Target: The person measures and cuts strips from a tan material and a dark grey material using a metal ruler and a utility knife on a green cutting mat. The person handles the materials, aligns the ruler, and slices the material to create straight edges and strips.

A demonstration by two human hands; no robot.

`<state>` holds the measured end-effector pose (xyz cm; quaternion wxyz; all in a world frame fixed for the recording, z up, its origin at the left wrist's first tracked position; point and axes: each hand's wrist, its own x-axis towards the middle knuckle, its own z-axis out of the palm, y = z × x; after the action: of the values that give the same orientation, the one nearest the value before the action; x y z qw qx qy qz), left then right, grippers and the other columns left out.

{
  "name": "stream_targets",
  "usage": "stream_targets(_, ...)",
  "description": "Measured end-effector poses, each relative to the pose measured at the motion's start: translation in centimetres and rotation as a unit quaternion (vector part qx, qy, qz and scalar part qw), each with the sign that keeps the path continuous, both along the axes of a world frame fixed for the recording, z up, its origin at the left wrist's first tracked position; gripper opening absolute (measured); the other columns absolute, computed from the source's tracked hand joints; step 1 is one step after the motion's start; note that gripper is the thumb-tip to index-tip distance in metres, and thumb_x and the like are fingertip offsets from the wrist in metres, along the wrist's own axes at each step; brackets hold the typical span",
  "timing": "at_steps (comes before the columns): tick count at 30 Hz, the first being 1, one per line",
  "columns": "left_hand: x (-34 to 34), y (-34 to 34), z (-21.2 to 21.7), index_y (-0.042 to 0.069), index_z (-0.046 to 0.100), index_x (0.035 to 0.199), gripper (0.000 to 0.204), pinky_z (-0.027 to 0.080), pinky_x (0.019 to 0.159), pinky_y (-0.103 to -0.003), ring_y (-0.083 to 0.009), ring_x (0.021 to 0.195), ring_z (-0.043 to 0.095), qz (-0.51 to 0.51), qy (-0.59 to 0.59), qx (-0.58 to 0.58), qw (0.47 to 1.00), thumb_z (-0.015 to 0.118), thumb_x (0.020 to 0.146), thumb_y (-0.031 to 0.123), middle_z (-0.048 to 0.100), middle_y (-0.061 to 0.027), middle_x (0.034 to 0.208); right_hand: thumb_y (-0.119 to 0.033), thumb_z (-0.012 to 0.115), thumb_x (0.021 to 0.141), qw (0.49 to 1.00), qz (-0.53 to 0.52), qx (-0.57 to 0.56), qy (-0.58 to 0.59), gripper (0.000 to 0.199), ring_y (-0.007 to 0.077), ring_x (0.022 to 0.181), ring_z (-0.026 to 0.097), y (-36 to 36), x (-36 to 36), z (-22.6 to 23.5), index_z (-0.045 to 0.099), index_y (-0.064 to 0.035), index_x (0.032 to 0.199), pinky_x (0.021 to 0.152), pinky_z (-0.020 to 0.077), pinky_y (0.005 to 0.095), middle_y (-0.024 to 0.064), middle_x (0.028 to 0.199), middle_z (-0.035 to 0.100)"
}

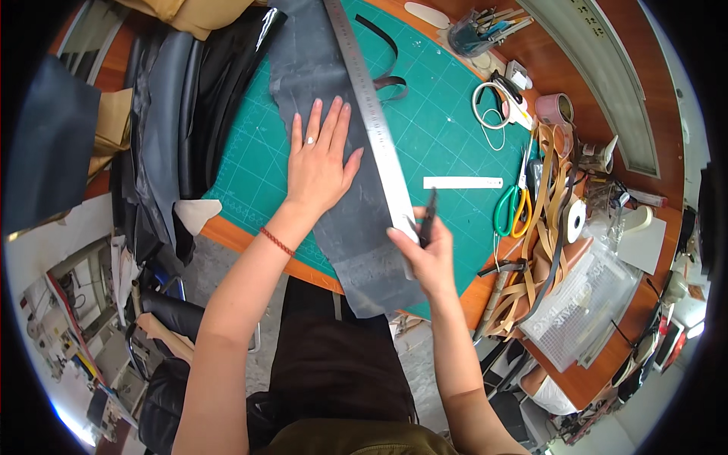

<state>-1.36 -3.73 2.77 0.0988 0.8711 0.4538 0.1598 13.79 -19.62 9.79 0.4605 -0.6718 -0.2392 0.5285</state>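
A long piece of dark grey-black leather [353, 250] lies across the green cutting mat [254, 163], its near end hanging over the table's front edge. Along its right side runs a long steel ruler [375, 125]. My left hand [320, 159] is pressed flat on the leather, fingers stretched out, left of the ruler. At the ruler's near end, my right hand [432, 258] is closed around a slim black cutting knife [428, 218] that points upward; its tip is blurred. The right thumb rests on or right beside the ruler's end.
A short white ruler [462, 183] lies right of my right hand. Beyond it are green- and yellow-handled scissors [513, 208], tan leather strips [542, 235] and a white spool [576, 218]. Dark leather rolls [216, 98] line the left side; a tool cup [470, 34] stands far right.
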Motion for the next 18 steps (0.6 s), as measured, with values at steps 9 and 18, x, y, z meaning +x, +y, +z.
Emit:
stream_targets(9, 0.2, 5.8, -1.4, 0.007, 0.044, 0.149, 0.060, 0.026, 0.118, -0.057, -0.0326, 0.145, 0.038, 0.010, 0.008, 0.113, 0.994, 0.060, 0.097, 0.033, 0.043, -0.0099, 0.155, -0.008, 0.066, 0.094, 0.984, -0.099, 0.146, -0.016, 0.012, 0.0032, 0.056, 0.046, -12.8, 6.2, 4.1, 0.055, -0.0035, 0.096, 0.051, 0.0337, 0.0207, -0.0010, 0.075, 0.059)
stream_targets(18, 0.6, -0.2, -0.4, 0.001, 0.038, 0.148, 0.067, 0.035, 0.115, -0.050, -0.0357, 0.133, 0.050, -0.015, -0.107, 0.037, 0.993, 0.068, 0.090, 0.015, 0.048, -0.0178, 0.147, -0.010, 0.080, 0.085, 0.936, 0.087, 0.042, -0.338, 0.022, 0.0119, 0.048, 0.054, -23.4, 5.1, 2.7, 0.059, -0.0059, 0.079, 0.049, 0.0426, 0.0271, 0.0027, 0.059, 0.055)
